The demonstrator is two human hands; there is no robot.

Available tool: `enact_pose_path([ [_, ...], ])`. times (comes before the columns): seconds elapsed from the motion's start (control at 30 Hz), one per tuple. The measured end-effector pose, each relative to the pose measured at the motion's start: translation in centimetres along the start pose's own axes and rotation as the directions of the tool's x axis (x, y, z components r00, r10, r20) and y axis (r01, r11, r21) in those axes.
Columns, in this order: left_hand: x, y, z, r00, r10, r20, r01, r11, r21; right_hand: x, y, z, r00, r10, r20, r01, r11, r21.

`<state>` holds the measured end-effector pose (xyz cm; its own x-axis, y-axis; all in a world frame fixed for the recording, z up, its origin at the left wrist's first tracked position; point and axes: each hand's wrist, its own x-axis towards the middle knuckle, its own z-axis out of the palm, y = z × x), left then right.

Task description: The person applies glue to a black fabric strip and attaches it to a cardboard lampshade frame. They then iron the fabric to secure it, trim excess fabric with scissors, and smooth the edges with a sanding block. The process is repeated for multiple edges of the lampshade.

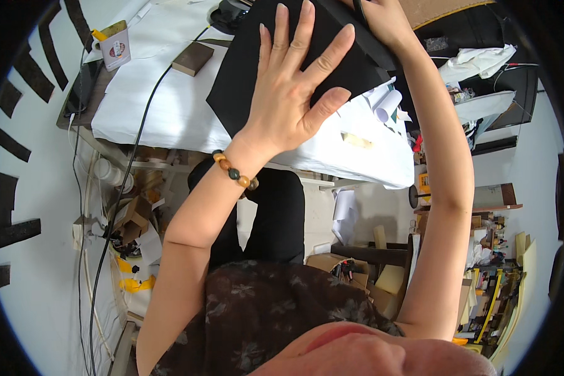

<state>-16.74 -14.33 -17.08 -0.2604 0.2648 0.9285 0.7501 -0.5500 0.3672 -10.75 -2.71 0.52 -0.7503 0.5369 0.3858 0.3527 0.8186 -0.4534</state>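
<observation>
Black sheet material (257,75) lies on a white-covered table (169,106), one corner hanging over the near edge. The person's left hand (291,94) rests flat on it, fingers spread, gripping nothing. Their right hand (382,22) is closed around a dark tool at the sheet's far edge. The sheet looks thin, light and flexible, probably best held flat or lifted by its edges. A small brown block (192,57) sits nearby.

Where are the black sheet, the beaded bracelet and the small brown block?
black sheet (244,81), head view, bare left part beside the hand
beaded bracelet (234,170), head view, beads on the left wrist
small brown block (192,58), head view, top face
</observation>
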Motion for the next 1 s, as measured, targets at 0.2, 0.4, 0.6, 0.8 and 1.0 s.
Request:
enact_pose_path([
  [0.2,-4.1,0.5,0.8,0.996,-0.081,-0.04,0.077,0.992,-0.097,0.7,0.7,0.2,1.0,-0.007,0.015,0.008,0.999,-0.046],
  [0.4,2.8,-0.6,-0.1,0.974,0.226,0.0,-0.226,0.972,-0.069,1.0,2.2,-0.1,0.996,-0.084,0.034,0.083,0.997,0.005],
  [0.6,8.7,-4.0,0.0,0.973,0.2,-0.113,-0.187,0.975,0.116,1.6,2.7,0.2,0.983,-0.175,0.052,0.173,0.984,0.036],
  [0.8,9.1,-2.7,0.9,0.961,0.155,-0.23,-0.111,0.975,0.193,0.4,0.2,0.4,0.993,-0.083,0.088,0.075,0.993,0.094],
  [1.0,11.0,-4.8,-0.3,0.979,0.019,-0.205,0.011,0.99,0.143,0.4,-0.9,0.4,0.994,0.109,0.021,-0.108,0.993,-0.037],
])
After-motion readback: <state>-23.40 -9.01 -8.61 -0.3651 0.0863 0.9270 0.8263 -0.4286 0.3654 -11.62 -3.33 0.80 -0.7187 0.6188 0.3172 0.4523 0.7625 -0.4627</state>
